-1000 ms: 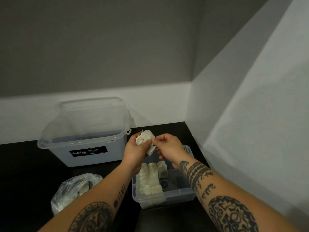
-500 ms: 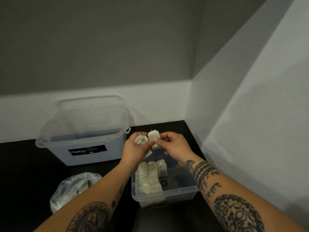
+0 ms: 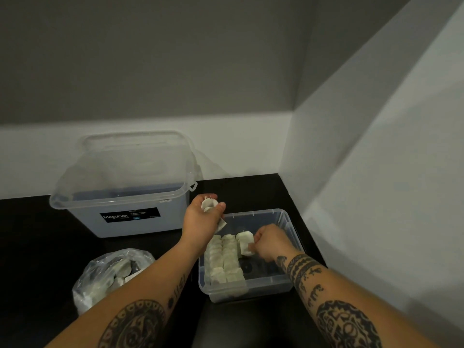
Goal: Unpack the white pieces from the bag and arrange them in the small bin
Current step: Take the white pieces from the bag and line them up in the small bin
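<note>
White pieces (image 3: 224,259) stand packed in two rows along the left side of the small bin (image 3: 288,222), the clear tub in the lower middle of the frame, on the dark tabletop (image 3: 251,189). My right hand (image 3: 270,243) is down inside that bin, fingers closed around one more white piece (image 3: 244,242) and holding it upright at the far end of a third row, just beside the second row. My left hand (image 3: 200,217) is raised above the bin's upper left corner, fingers curled around a small bunch of pieces (image 3: 209,205); one of them pokes out below my palm. How many I hold there I cannot tell.

At the lower left of the frame the bag (image 3: 110,275), clear and crinkled, sits open on the tabletop with more pieces showing inside, partly hidden by my left forearm. At the middle left, a larger clear storage box (image 3: 120,217) with a dark label stands against the wall, well apart from the bag.
</note>
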Available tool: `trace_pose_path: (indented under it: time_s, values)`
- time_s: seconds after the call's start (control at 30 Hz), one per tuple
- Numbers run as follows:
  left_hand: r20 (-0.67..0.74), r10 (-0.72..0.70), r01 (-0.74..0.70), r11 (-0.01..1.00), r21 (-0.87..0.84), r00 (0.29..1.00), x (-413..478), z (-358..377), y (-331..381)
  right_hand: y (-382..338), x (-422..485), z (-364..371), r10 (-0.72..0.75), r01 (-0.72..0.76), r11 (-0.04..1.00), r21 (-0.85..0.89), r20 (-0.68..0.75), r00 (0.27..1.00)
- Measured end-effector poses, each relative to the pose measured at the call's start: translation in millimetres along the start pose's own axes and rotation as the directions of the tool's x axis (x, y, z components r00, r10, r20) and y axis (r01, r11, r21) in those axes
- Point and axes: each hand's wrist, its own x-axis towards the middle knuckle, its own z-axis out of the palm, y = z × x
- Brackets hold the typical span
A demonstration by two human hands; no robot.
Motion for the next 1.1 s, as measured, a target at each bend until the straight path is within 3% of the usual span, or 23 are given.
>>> trace_pose_path:
  time_s: [0.13,0.6,0.83,1.1]
  values:
    - [-0.001,-0.019,0.019,1.000,-0.020,1.000,1.5,-0.3,-1.0,4.8,12.3,13.5,0.064,-0.061,0.996,-0.062,0.049,0.997]
    - [-0.006,-0.019,0.019,1.000,-0.020,1.000,0.4,-1.0,-0.3,2.1,35.7,27.0,0.295,-0.305,0.949,0.077,0.121,0.948]
    - [-0.006,-0.050,0.050,0.998,-0.033,0.999,4.0,-3.0,-0.1,4.7,38.7,22.4,0.290,-0.294,0.954,0.057,0.080,0.954]
    - [-0.042,-0.130,0.120,0.975,-0.187,0.991,6.9,-1.7,4.8,-5.4,28.9,2.3,0.128,-0.126,0.991,-0.047,0.033,0.991]
